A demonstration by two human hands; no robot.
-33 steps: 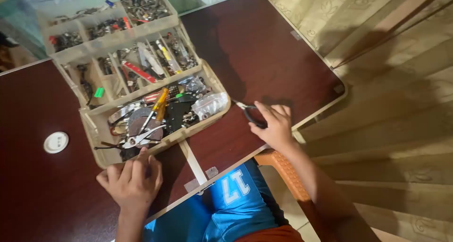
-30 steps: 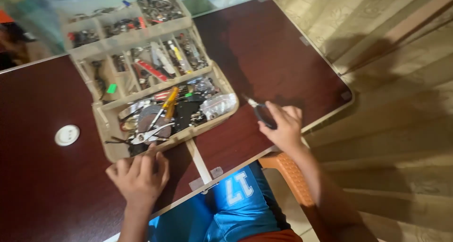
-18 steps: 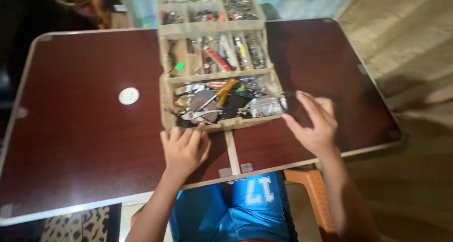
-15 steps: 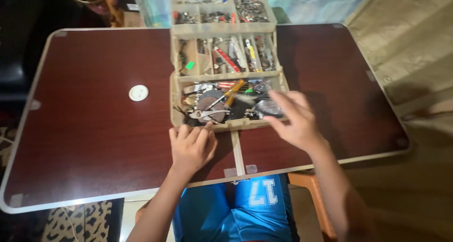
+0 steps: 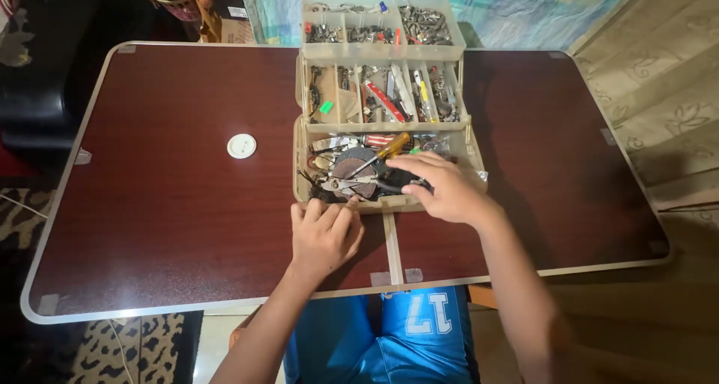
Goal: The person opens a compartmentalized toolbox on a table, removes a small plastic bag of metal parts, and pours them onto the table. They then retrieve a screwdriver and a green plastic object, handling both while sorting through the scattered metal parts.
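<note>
Dark red-brown folding table point(image 5: 150, 204) with a pale metal edge is filling most of the view, a pale seam strip running down its middle near the person. Patterned bedding is showing beyond the far edge, beige curtain on the right, a spotted rug at lower left.

A beige plastic tool box point(image 5: 300, 176) is sitting open at the table's middle, stepped out in 3 tiers. The top tier point(image 5: 378, 24) is holding small metal bits in compartments. The middle tier point(image 5: 386, 92) is holding narrow tools, 1 with a red handle, plus a small green piece. The bottom tray is holding a grey round disc point(image 5: 352, 163), a screwdriver with an orange handle point(image 5: 393, 144), and silver pliers point(image 5: 346, 183), all lying jumbled together.

Left hand point(image 5: 323, 234) is lying palm down on the table just in front of the box, fingers loosely together, fingertips touching the box's front wall. It is gripping nothing.

Right hand point(image 5: 443, 189) is reaching over the right part of the bottom tray, palm down, fingers stretched left and slightly spread over dark items inside. Cannot tell whether it is pinching anything underneath.

A small white round cap point(image 5: 241, 146) is lying on the table, well apart to the left of the box.

Person is wearing a blue jersey, sitting at the near edge.
</note>
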